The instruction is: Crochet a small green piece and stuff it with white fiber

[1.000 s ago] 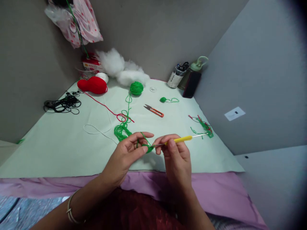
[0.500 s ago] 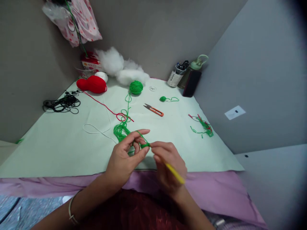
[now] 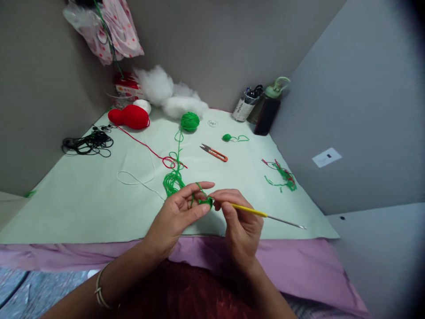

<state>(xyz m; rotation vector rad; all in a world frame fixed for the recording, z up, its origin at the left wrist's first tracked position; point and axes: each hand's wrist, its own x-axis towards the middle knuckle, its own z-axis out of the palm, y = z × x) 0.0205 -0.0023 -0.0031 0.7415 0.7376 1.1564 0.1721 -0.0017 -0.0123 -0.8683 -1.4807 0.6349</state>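
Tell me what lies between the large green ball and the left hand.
In the head view, loose green strands lie there, with a red strand crossing them.

Between the orange-handled metal thread snips [image 3: 215,153] and the tangled heap of green and red yarn scraps [image 3: 285,176], bare pale green table cover [image 3: 242,170] gives my right hand [image 3: 244,226] room to pass. The long yellow-handled metal crochet hook [image 3: 249,210] juts out to my right, across the near side. Straight ahead of my left hand [image 3: 172,217], the loose coil of green yarn [image 3: 172,182] blocks me; farther left, I'd have to clear a thin white yarn strand [image 3: 139,183]. Nearer the left edge, the cover lies open.
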